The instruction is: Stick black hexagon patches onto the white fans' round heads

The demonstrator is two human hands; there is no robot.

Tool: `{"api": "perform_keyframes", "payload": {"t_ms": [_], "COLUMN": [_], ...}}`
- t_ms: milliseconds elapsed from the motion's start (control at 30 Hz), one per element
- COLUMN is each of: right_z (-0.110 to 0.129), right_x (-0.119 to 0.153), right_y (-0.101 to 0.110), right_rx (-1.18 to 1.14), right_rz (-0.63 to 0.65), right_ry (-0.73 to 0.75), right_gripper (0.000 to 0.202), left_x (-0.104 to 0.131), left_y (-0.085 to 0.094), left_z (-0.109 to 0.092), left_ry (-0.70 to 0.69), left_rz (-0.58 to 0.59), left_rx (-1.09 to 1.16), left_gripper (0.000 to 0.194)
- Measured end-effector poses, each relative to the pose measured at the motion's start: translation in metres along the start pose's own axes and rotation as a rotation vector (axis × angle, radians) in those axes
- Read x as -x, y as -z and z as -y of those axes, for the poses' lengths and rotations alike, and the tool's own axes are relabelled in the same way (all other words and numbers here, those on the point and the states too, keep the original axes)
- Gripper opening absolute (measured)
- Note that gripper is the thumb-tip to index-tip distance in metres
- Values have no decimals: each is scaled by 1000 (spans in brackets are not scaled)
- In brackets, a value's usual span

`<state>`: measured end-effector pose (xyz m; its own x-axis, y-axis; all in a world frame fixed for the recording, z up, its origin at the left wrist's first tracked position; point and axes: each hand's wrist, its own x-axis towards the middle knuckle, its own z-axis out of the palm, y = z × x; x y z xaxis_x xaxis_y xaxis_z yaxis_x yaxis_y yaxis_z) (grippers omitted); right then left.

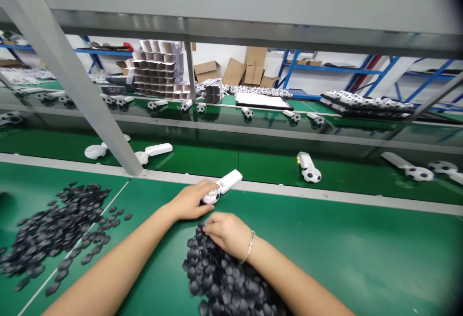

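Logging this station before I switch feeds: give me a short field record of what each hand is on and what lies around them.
left hand: grips the ball-shaped head of a white handheld fan, resting at the bench edge
right hand: fingertips on the near pile of dark pieces
second pile: dark pieces spread on the green bench, to the left
conveyor belt: carries more fans, one with a football pattern
background: stacked cartons, blue racks

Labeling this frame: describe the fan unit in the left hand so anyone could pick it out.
Start at the slanted grey post and follow the near edge of the green conveyor belt rightward. The left hand grips a white handheld fan by its round head. Unlike the others on the belt, it is the only one held.
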<state>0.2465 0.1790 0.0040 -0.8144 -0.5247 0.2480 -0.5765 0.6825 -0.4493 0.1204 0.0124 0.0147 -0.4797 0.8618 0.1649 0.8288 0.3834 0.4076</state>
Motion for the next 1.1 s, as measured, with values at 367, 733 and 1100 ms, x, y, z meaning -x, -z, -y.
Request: {"api": "perform_keyframes", "payload": {"t_ms": [367, 733, 1100], "right_z": [-10, -17, -1], "right_x": [0, -3, -19], "right_y": [28, 27, 3], "right_rx": [126, 86, 241], "right_rz": [-219, -308, 97], "right_ry": [-256, -365, -75], "right_gripper": [13, 10, 35], "left_x": [-9, -5, -2], "left_y": [-9, 11, 16], "left_z": [-23, -22, 8], "left_ry": [107, 58, 132], "left_rz": [64, 160, -53], "left_rx": [-120, 128, -131], "left_gripper": [57, 47, 41]}}
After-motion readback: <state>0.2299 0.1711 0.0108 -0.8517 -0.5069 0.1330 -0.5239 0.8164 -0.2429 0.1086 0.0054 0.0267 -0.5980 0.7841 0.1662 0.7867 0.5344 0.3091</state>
